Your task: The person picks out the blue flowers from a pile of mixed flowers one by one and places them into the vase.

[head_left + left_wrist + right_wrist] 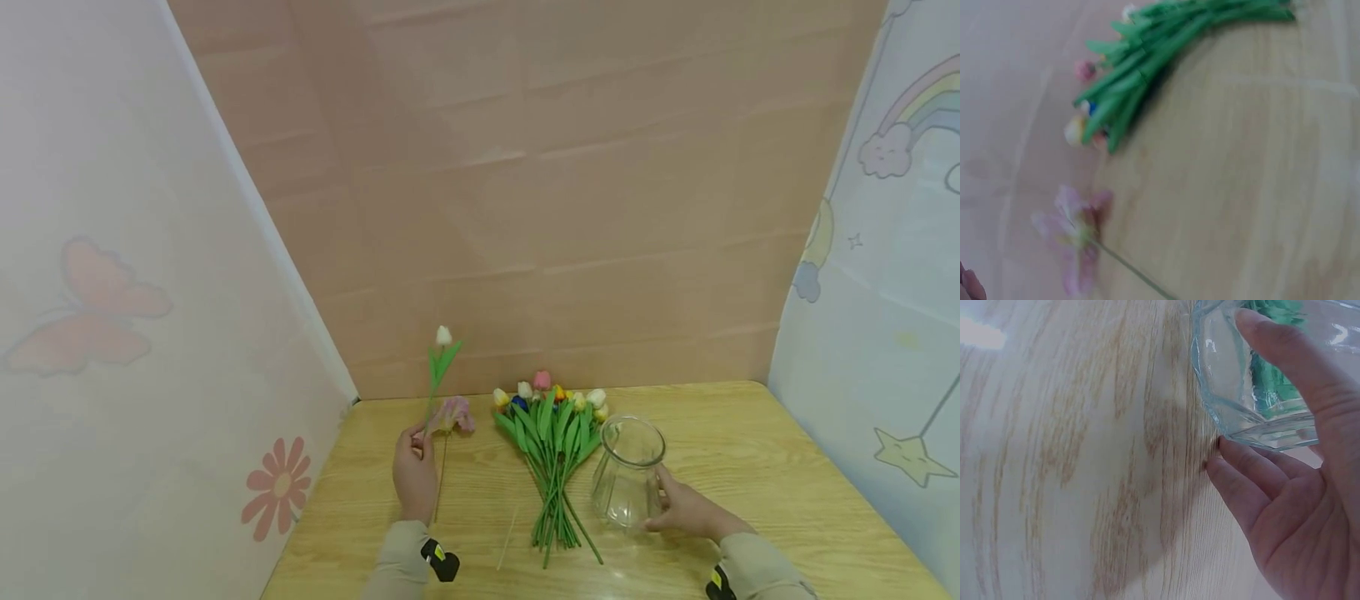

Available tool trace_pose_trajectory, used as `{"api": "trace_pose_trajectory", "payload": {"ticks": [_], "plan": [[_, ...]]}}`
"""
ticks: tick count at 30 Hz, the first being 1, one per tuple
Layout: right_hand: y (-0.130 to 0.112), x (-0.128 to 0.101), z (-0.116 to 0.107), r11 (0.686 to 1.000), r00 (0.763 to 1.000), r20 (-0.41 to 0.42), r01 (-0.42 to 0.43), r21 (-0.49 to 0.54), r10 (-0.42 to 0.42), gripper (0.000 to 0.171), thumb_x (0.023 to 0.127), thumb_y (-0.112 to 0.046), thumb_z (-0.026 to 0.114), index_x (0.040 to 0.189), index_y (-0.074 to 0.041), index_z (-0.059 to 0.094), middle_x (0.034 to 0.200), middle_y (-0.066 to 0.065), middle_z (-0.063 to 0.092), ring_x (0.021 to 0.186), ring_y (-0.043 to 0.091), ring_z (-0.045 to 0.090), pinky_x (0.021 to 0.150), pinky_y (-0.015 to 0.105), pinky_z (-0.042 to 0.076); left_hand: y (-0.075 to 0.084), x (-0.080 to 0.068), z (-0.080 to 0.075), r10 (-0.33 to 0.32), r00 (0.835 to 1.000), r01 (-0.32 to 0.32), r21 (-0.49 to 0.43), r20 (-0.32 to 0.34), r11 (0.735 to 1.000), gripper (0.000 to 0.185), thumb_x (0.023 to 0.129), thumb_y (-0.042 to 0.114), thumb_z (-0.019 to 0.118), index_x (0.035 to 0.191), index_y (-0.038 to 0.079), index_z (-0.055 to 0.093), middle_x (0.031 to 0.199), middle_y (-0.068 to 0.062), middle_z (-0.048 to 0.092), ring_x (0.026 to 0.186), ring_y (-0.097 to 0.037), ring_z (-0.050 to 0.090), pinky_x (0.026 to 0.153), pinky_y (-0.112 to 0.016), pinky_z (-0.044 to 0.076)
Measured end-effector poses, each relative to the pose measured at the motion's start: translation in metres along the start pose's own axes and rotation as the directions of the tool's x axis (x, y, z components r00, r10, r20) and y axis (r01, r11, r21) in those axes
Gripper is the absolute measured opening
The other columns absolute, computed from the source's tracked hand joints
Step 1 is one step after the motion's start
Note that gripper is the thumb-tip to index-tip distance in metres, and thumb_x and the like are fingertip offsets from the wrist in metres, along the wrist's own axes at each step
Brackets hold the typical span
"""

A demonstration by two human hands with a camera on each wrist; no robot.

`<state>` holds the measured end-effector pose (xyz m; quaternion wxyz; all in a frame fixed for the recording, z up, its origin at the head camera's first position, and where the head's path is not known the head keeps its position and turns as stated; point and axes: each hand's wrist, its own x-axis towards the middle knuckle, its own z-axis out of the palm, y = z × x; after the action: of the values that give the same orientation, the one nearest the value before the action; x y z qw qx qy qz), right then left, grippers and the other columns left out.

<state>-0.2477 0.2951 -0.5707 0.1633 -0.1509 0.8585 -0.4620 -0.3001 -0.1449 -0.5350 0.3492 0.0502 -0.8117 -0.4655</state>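
My left hand (415, 477) pinches a white tulip (443, 337) upright, my right hand (686, 510) cups the glass vase (627, 472); a nudge might tip it.

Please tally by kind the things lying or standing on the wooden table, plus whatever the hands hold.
Glass vase: 1
Bundle of tulips: 1
Single white tulip, held upright in the left hand: 1
Pink flower lying loose: 1
Total: 4
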Motion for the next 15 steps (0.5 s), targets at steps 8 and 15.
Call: {"api": "trace_pose_trajectory", "payload": {"ticks": [8, 15], "plan": [[-0.001, -0.001, 0.0, 1.0, 1.0, 0.004, 0.027, 0.007, -0.027, 0.117, 0.078, -0.02, 0.081, 0.148, 0.006, -0.01, 0.135, 0.055, 0.018, 0.109, 0.062, 0.051, 0.086, 0.058, 0.05, -0.052, -0.016, -0.013, -0.216, 0.974, 0.204, 0.152, 0.069, 0.967, 0.018, 0.093, 0.01, 0.063, 0.109, 0.003, 0.064, 0.087, -0.01, 0.056, 0.056, -0.014, 0.046, 0.046, -0.026, 0.037], [-0.002, 0.0, 0.0, 0.999, 0.999, 0.005, 0.042, 0.01, -0.042, 0.118, 0.078, -0.019, 0.081, 0.148, 0.007, -0.011, 0.135, 0.056, 0.017, 0.109, 0.064, 0.05, 0.085, 0.057, 0.05, -0.076, -0.021, -0.021, -0.269, 0.944, 0.212, 0.272, 0.193, 0.939, 0.024, 0.093, 0.006, 0.06, 0.116, 0.001, 0.063, 0.085, -0.012, 0.055, 0.06, -0.016, 0.05, 0.049, -0.028, 0.04]]}}
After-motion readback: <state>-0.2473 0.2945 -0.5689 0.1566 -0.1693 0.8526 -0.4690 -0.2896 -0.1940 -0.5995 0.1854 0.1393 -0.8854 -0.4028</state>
